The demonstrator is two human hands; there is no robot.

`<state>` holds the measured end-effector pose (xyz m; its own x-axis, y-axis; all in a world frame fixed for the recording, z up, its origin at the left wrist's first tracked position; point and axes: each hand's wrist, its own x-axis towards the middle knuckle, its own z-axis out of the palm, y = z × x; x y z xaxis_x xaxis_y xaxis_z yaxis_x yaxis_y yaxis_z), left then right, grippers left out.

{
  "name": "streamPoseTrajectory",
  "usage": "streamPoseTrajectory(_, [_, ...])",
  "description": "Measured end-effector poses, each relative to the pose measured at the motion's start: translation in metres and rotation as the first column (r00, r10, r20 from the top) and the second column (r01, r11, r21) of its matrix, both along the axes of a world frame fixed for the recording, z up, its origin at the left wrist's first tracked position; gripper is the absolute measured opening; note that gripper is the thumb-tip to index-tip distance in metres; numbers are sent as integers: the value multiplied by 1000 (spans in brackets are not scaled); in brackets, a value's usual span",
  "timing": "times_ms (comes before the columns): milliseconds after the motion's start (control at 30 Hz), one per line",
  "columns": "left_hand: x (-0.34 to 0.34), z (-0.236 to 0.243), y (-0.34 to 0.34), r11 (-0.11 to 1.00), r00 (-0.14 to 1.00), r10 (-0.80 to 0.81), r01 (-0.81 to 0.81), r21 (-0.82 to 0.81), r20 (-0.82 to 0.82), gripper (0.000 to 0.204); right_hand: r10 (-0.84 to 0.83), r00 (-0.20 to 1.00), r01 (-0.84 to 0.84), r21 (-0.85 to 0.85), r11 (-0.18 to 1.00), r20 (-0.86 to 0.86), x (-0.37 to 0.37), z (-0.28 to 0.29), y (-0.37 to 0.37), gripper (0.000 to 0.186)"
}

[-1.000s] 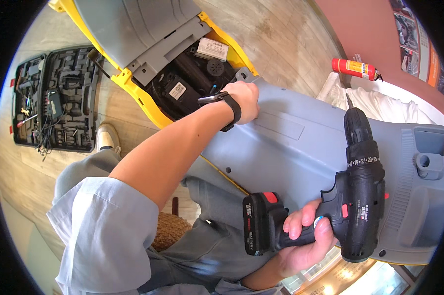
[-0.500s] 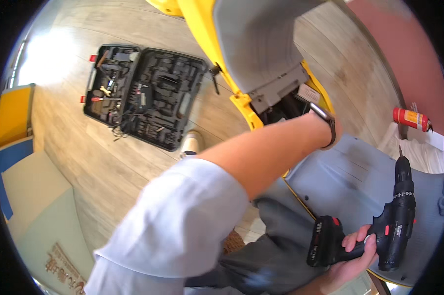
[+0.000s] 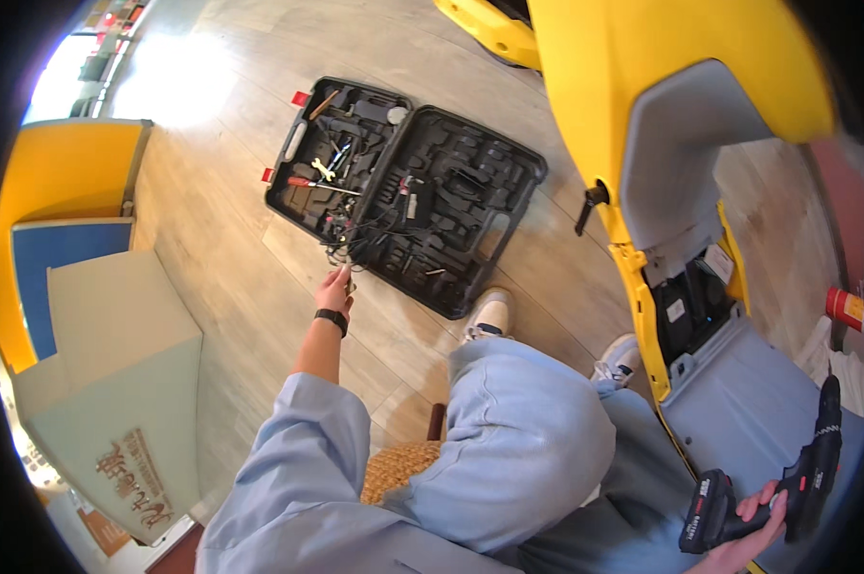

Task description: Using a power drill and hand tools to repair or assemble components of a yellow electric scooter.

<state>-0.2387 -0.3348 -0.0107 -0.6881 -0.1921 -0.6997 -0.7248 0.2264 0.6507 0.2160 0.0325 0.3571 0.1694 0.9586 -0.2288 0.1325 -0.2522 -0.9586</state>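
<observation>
My left hand (image 3: 334,291), with a dark watch on its wrist, reaches down beside the near edge of an open black tool case (image 3: 465,244). Its fingers are closed on something small that I cannot make out. Dark cables (image 3: 341,251) spill over the case edge just beyond the fingertips. A red-handled screwdriver (image 3: 322,186) and a pale yellow wrench (image 3: 323,170) lie in the case's left half. At the lower right my right hand (image 3: 763,517) grips a black cordless drill (image 3: 810,471) by its handle, bit pointing up and away.
A yellow and grey scooter-like vehicle (image 3: 595,105) stands at the right, its compartment (image 3: 686,311) open and a grey panel (image 3: 738,392) folded out. A red cylinder (image 3: 843,308) lies beyond. Pale and coloured boards (image 3: 116,306) stand at the left; a woven stool (image 3: 398,469) is below me.
My left hand has moved from the vehicle's compartment leftward to the tool case. My view has swung left. The drill remains in my right hand.
</observation>
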Motion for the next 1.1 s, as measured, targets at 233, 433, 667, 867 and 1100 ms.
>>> streamPoseTrajectory(233, [-72,-108,-16,977,953,-95,33,-211,-289,38,-18,992,21,-28,999,125,-6,9,6,15])
streamPoseTrajectory(433, [-128,-111,23,964,980,-107,61,-259,-169,30,5,980,13,-91,996,198,-15,-4,4,14])
streamPoseTrajectory(667, [-142,-117,42,987,999,33,-32,-155,2,28,-36,955,43,-20,999,294,-17,-3,2,18])
streamPoseTrajectory(867, [-108,-85,98,870,820,-359,121,-479,-446,17,-57,973,61,-10,998,222,-25,-1,-1,21])
streamPoseTrajectory(1100, [-26,-18,234,118,-187,-948,548,-828,-259,16,-21,991,29,-59,998,132,3,-2,-6,22])
